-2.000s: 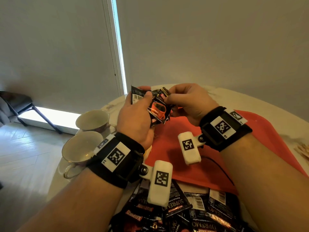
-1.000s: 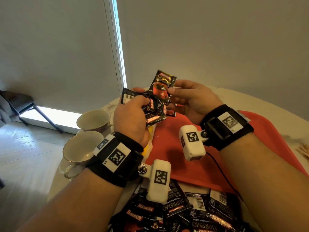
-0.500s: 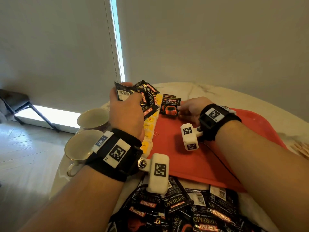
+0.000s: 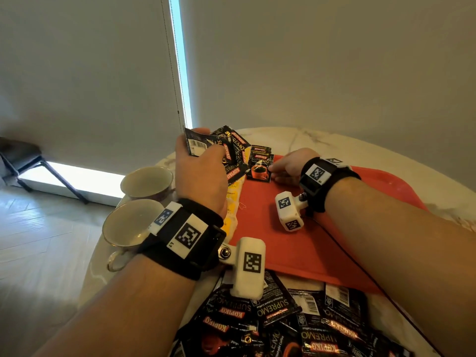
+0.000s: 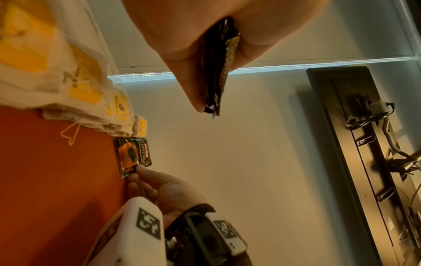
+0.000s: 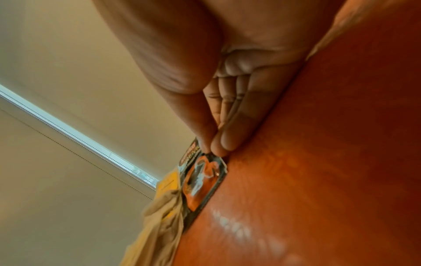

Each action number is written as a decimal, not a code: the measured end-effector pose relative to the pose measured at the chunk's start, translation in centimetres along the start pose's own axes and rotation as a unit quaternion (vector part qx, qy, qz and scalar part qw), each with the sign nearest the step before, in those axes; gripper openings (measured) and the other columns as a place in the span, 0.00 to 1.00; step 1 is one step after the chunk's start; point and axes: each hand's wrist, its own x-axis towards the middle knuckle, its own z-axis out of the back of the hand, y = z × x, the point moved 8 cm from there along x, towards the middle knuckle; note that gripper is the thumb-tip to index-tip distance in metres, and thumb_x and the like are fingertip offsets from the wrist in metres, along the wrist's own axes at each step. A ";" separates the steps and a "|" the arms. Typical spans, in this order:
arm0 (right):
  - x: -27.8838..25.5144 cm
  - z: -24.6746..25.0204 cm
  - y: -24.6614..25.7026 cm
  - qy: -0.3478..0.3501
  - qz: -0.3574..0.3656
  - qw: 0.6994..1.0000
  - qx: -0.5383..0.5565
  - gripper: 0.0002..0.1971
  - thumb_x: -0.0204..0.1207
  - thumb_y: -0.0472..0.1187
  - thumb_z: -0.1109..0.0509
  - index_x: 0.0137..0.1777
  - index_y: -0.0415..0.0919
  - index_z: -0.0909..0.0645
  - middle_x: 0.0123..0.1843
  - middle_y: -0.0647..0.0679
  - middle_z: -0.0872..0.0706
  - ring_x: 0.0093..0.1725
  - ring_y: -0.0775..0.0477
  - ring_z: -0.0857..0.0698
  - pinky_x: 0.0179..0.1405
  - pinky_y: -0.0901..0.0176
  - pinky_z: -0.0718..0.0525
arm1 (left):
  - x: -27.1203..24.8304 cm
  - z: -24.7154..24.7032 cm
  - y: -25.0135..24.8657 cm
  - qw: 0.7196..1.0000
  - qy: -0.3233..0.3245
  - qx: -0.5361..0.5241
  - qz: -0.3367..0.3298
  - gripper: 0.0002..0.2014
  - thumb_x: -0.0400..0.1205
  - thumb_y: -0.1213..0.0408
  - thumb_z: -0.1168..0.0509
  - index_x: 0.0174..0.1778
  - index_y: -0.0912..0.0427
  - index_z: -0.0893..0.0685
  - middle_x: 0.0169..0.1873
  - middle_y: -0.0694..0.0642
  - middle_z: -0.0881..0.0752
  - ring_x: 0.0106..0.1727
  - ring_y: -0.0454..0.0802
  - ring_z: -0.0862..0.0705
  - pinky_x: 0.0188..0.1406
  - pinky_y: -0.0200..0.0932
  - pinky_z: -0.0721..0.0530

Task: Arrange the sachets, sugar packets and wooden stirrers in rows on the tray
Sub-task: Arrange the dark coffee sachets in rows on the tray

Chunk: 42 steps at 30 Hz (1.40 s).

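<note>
My left hand (image 4: 206, 145) grips a fanned bundle of black coffee sachets (image 4: 233, 148) above the left edge of the red tray (image 4: 296, 240). From the left wrist view the bundle (image 5: 218, 72) is seen edge-on between thumb and fingers. One coffee sachet (image 4: 258, 167) lies flat at the tray's far left corner. My right hand (image 4: 273, 169) pinches its near right corner, and thumb and forefinger meet on the sachet (image 6: 200, 178) in the right wrist view. A row of tea bags with yellow tags (image 4: 231, 199) runs along the tray's left edge.
A loose pile of black coffee sachets (image 4: 283, 323) lies on the marble table in front of the tray. Two empty cups (image 4: 146, 181) (image 4: 126, 222) stand left of the tray, near the table's edge. Most of the tray's red surface is bare.
My right hand pulled one sachet from the bundle, carried it down and laid it on the tray's far left corner. The left hand kept the bundle and sank a little.
</note>
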 end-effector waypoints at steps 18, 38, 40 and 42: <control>-3.4 0.4 2.1 0.046 0.058 0.991 0.108 0.12 0.80 0.48 0.24 0.51 0.38 0.15 0.36 0.47 0.13 0.32 0.50 0.16 0.29 0.58 0.15 | -0.1 -0.9 1.0 0.999 0.027 -0.015 0.033 0.16 0.81 0.78 0.28 0.61 0.57 0.16 0.51 0.62 0.08 0.46 0.59 0.05 0.41 0.59 0.05; -7.6 1.7 5.5 0.074 0.217 0.938 0.261 0.15 0.82 0.24 0.38 0.45 0.44 0.17 0.39 0.49 0.13 0.34 0.54 0.17 0.31 0.58 0.16 | -0.4 -1.8 1.9 0.993 0.037 -0.077 0.086 0.12 0.89 0.75 0.37 0.63 0.54 0.15 0.49 0.60 0.05 0.48 0.62 0.04 0.51 0.75 0.09; -7.6 2.3 5.6 0.063 0.227 0.927 0.291 0.20 0.77 0.20 0.44 0.40 0.45 0.20 0.42 0.48 0.14 0.42 0.51 0.15 0.37 0.54 0.15 | -0.4 -1.7 1.6 0.992 0.041 -0.079 0.084 0.15 0.90 0.75 0.39 0.67 0.56 0.16 0.48 0.60 0.05 0.49 0.63 0.05 0.51 0.76 0.09; -7.8 2.2 6.1 0.081 0.249 0.912 0.315 0.22 0.73 0.17 0.49 0.39 0.44 0.22 0.45 0.47 0.15 0.46 0.48 0.15 0.41 0.51 0.15 | -0.4 -1.6 1.4 0.993 0.044 -0.064 0.085 0.16 0.89 0.77 0.40 0.66 0.55 0.16 0.46 0.60 0.05 0.48 0.62 0.05 0.50 0.76 0.09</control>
